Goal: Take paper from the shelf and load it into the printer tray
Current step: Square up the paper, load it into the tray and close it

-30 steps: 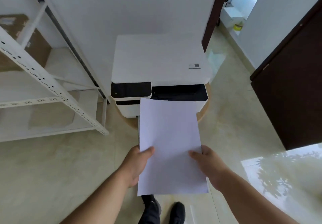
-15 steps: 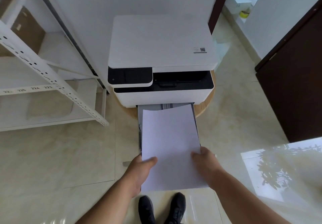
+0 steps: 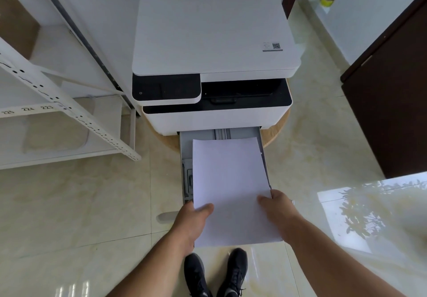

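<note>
Both hands hold a stack of white paper [image 3: 227, 181] by its near end. The left hand [image 3: 193, 221] is closed on the left edge, thumb lying flat on top of the sheets and the fingers hidden underneath. The right hand [image 3: 278, 206] is closed on the right edge a little farther forward, thumb on top, the other fingers wrapped under and out of sight.

Ahead of the grip, the paper stretches out over the open grey tray [image 3: 186, 155], which juts from the bottom of the white printer [image 3: 215, 42]. The far edge of the stack stops short of the printer body, leaving a strip of bare tray beyond it. The sheets sit skewed, nearer the tray's right wall, with open tray floor to the left of the left hand. Whether the far end touches the tray floor cannot be told.

Beyond the left hand, off to the side, stands a white shelf [image 3: 69, 109]. Below the grip, two black shoes [image 3: 217, 273] stand on the tiled floor [image 3: 80, 204].
</note>
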The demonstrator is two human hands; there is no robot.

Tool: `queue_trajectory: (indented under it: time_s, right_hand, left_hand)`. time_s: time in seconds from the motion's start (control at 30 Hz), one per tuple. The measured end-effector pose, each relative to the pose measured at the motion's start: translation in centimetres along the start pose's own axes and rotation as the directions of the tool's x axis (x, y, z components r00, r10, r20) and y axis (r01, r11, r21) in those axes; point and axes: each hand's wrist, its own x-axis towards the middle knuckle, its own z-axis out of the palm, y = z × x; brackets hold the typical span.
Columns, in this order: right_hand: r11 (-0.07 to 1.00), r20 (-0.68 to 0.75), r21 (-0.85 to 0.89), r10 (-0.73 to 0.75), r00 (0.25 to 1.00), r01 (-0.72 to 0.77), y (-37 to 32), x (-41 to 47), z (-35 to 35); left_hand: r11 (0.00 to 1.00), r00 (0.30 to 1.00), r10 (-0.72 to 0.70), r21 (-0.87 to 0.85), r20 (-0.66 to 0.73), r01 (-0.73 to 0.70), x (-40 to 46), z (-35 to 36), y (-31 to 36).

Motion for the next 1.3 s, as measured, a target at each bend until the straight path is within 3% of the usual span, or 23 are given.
queue_trajectory:
  time_s: [0.3, 0.73, 1.0, 1.3]
  right_hand:
    - [0.989, 0.034, 0.137, 0.053, 0.998, -0.057, 2.7, -1.8, -1.8]
    - [0.997, 0.063, -0.052, 0.067, 0.996, -0.064, 3.5, -2.9, -0.3]
    - [0.993, 0.044, -0.019, 0.114, 0.992, -0.113, 2.6, -2.6, 0.0]
    - [0.993, 0.016, 0.057, 0.107, 0.994, -0.108, 2.2, -1.6, 0.2]
  left_hand:
    - [0.991, 0.995, -0.102, -0.088, 0.013, 0.103, 0.9, 0.7, -0.8]
    - [0.987, 0.992, -0.123, -0.105, -0.006, 0.122, 0.1, 0.8, -0.2]
    - [0.985, 0.992, -0.121, -0.115, 0.042, 0.125, -1.1, 0.4, -1.6]
    - [0.994, 0.992, -0.105, -0.01, 0.075, 0.106, -1.5, 0.2, -1.7]
